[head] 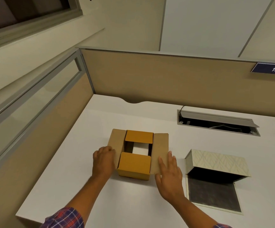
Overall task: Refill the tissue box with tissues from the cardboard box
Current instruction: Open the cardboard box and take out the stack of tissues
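Note:
A small brown cardboard box (134,163) stands in the middle of the white desk (77,186). Its two long flaps are spread out to the sides and its two short flaps lie half over the opening. White tissues (140,149) show through the gap. My left hand (103,159) rests against the left flap with its fingers curled over the flap's edge. My right hand (169,176) lies flat, fingers spread, on the right flap. To the right sits the tissue box (215,171), patterned cream, lying open with a dark inside and its lid panel flat on the desk.
An open cable hatch (219,123) with a raised grey lid is set in the desk at the back right. Beige partition walls (166,76) close the desk at the back and left. A blue plate reading 137 (272,69) hangs at the upper right.

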Motion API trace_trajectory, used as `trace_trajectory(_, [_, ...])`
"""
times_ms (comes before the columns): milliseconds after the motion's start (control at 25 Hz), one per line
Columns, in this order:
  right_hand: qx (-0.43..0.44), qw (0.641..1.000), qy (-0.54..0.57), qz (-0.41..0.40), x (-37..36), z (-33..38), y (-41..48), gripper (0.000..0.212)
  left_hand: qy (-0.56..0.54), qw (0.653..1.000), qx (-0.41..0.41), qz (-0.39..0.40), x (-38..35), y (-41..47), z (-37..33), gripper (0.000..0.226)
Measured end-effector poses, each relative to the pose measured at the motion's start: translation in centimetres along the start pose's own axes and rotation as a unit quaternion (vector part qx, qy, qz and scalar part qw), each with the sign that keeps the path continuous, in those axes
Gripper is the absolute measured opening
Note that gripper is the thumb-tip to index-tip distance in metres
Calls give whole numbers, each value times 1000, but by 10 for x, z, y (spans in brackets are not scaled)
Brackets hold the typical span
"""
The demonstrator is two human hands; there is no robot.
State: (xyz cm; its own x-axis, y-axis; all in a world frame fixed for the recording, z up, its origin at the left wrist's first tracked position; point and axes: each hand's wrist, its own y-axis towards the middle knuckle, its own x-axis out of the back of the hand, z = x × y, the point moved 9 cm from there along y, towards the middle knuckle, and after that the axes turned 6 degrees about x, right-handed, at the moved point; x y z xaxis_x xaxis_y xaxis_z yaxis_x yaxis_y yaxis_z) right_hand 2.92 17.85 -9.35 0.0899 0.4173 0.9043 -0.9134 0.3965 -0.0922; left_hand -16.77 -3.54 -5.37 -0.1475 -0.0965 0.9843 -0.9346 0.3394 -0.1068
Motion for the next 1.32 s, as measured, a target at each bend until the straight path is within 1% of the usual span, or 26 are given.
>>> trace_trajectory(80, [14,998,-48,50,-11,2,2,74,-76,997,9,26,-1,0,-7,15])
trace_trajectory(160, [22,994,-67,83,-17,3,4,78,-172,983,41,53,-5,-2,-8,28])
trace_trajectory(240, [31,990,-102,93,-15,7,10,83,-237,966,70,82,-9,-4,-6,37])
trace_trajectory(320, [51,986,-136,80,-6,15,16,87,-303,941,110,106,-13,-4,0,44])
trace_trajectory(400, [91,982,-152,62,2,28,23,90,-368,910,144,123,-17,-3,8,48])
trace_trajectory(480, [123,979,-153,58,11,40,30,94,-399,892,166,134,-19,-2,13,49])
trace_trajectory(520, [126,980,-146,54,16,44,35,93,-406,885,179,139,-20,-2,16,50])
trace_trajectory(560, [126,983,-129,41,23,48,38,87,-411,880,189,144,-21,-2,17,49])
trace_trajectory(640, [146,987,-69,-1,39,58,40,68,-425,870,196,156,-20,-2,18,47])
trace_trajectory(680, [163,986,-31,-11,43,63,37,61,-433,865,191,169,-20,-2,17,47])
trace_trajectory(720, [179,984,10,-12,45,67,34,60,-442,859,176,187,-21,-2,14,45])
trace_trajectory(800, [198,977,78,11,39,72,25,65,-447,853,137,232,-24,-6,9,34])
trace_trajectory(840, [204,974,91,27,34,73,21,65,-436,855,112,259,-25,-9,8,51])
trace_trajectory(880, [210,973,85,39,30,74,20,62,-420,858,92,281,-27,-11,7,80])
trace_trajectory(920, [215,973,64,48,27,74,19,57,-398,864,73,300,-30,-14,5,102])
trace_trajectory(960, [220,973,40,55,25,73,21,52,-374,873,53,310,-32,-15,3,116])
trace_trajectory(1000, [222,973,21,64,24,74,23,48,-349,881,35,317,-34,-18,2,124])
trace_trajectory(1080, [221,972,8,76,24,75,31,46,-294,902,12,316,-41,-20,1,132])
trace_trajectory(1160, [217,974,-6,73,28,77,43,51,-253,920,4,300,-44,-20,-1,138])
trace_trajectory(1240, [208,975,-43,71,31,78,58,55,-226,935,2,274,-46,-20,-1,140])
trace_trajectory(1320, [195,976,-68,67,34,78,72,54,-201,947,2,250,-47,-22,-1,139])
